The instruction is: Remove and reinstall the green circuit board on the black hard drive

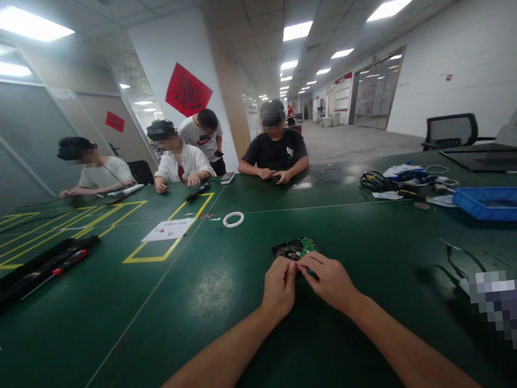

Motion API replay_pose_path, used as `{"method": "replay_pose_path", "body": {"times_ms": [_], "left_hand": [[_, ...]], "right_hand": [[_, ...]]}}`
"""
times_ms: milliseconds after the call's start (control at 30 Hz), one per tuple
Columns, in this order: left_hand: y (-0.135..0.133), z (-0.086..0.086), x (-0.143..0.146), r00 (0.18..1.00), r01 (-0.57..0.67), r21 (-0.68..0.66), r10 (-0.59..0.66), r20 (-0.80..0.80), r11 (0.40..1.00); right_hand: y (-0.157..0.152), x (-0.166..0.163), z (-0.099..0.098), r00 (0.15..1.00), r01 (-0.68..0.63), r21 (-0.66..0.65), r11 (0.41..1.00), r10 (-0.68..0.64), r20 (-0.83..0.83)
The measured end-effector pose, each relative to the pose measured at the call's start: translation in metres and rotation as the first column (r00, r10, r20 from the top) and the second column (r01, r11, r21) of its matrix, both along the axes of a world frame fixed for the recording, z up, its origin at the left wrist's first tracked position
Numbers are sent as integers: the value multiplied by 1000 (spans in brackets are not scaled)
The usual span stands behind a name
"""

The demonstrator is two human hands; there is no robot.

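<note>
A hard disk drive (286, 248) with a green circuit board and a silver and black underside is just beyond my hands, above the green table. My left hand (279, 285) is closed, its thumb and forefinger meeting at the drive's near edge. My right hand (329, 277) is closed too, its fingertips pinched together against the left ones. A small dark piece shows under the right fingers; its kind cannot be made out. The fingers cover the near edge of the drive, and whatever sits between the fingertips is hidden.
On the green table (195, 297) lie a white ring (233, 219), a paper sheet (169, 229) and, at left, a black case (33, 280) with a red-handled screwdriver (69, 263). A blue tray (504, 204) and cables (374, 181) are at right. Several people are across the table.
</note>
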State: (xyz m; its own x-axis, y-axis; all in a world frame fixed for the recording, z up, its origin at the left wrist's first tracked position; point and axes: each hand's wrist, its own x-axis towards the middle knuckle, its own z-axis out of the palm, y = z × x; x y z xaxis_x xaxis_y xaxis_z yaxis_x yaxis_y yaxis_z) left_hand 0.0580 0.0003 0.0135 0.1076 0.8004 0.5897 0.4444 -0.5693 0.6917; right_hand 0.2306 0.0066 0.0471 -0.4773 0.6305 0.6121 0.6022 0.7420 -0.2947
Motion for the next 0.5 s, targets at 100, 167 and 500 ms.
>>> {"method": "replay_pose_path", "body": {"times_ms": [100,167,500], "left_hand": [[-2,2,1,1000,15,24,-15,-17,1000],[-3,4,1,999,34,41,-33,-32,999],[-5,6,2,990,51,118,-35,-136,992]], "right_hand": [[0,0,0,1000,13,-8,1000,-13,-6],[0,0,0,1000,17,-3,1000,-17,-14],[1,3,0,999,49,-15,999,-49,-13]]}}
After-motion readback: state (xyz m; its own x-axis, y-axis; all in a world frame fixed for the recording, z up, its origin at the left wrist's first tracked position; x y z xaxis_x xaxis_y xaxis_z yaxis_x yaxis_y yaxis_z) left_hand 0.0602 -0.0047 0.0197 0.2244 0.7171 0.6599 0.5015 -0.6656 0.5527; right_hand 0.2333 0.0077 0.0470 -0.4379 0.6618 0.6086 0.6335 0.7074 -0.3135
